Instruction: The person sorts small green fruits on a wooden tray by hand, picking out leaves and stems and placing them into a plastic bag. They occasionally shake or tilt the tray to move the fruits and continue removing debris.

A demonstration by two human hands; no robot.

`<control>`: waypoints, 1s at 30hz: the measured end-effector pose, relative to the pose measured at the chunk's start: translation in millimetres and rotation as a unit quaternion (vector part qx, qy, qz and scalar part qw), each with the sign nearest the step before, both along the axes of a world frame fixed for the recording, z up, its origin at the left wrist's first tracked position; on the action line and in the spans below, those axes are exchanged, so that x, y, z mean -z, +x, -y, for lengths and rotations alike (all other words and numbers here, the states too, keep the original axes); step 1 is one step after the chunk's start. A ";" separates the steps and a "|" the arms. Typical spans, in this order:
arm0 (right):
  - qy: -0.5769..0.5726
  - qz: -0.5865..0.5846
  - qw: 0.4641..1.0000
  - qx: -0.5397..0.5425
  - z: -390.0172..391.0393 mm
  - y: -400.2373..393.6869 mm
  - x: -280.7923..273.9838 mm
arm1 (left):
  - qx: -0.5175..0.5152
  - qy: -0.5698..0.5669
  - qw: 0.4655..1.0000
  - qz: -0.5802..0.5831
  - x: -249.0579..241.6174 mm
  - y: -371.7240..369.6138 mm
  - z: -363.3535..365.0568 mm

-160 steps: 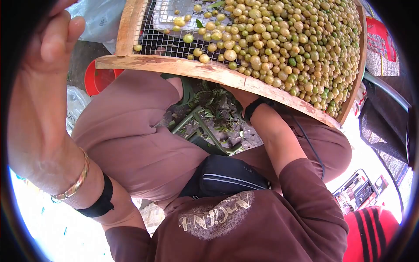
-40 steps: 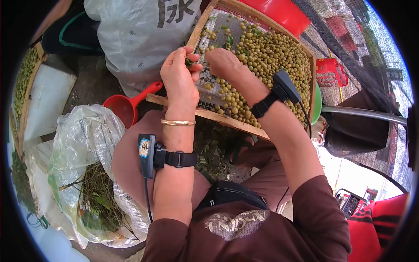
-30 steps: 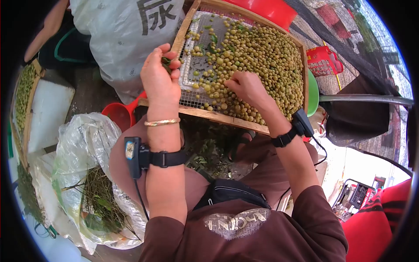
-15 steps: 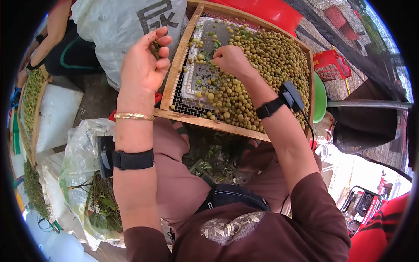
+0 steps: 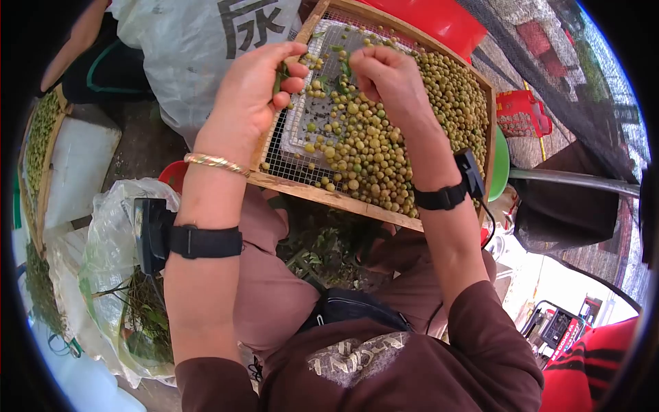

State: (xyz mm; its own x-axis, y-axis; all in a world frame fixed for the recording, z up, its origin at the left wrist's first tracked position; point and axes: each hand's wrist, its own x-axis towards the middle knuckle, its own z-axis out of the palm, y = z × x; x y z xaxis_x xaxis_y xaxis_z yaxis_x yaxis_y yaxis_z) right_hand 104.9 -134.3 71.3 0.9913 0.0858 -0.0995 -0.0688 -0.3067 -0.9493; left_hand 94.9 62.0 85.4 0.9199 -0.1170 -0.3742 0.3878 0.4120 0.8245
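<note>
A wooden-framed mesh tray holds many round yellow-green fruits, heaped toward its right side, with a few loose fruits and leaves at the left. Over the tray's left edge, my left hand is curled round green leaves. My right hand is above the fruits near the tray's upper middle, fingers pinched at a green leaf. Pale sheeting shows beneath the mesh at the left.
A white plastic sack stands behind my left hand. At the far left are another fruit tray and a person's arm. A clear bag with twigs lies lower left. A green basin and red bag are at the right.
My left hand has moved right, closer to the tray's edge. My right hand has lifted and shifted slightly right, with its pinch now at a leaf. The other person's arm shows less.
</note>
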 end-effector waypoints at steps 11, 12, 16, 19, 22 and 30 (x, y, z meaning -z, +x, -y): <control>-0.037 0.075 0.996 0.021 82.2 -48.1 -41.6 | 0.141 0.114 0.983 0.042 -7.6 -7.8 78.4; 0.044 0.019 0.998 0.041 105.8 -61.8 -53.3 | 0.123 0.094 0.988 0.027 -7.2 -5.0 79.7; 0.033 0.051 0.977 0.204 234.2 -115.3 -82.6 | 0.104 0.023 0.994 -0.001 -5.4 14.9 76.4; -0.069 0.051 0.953 0.292 296.7 -172.4 -84.8 | 0.136 -0.057 0.988 0.034 -8.5 17.8 77.0; -0.200 -0.043 0.932 0.300 351.6 -219.3 -35.2 | 0.151 -0.071 0.985 0.038 -9.6 20.9 74.1; -0.277 -0.119 0.885 0.355 368.7 -241.4 32.5 | 0.070 -0.110 0.991 0.031 -17.7 16.6 58.3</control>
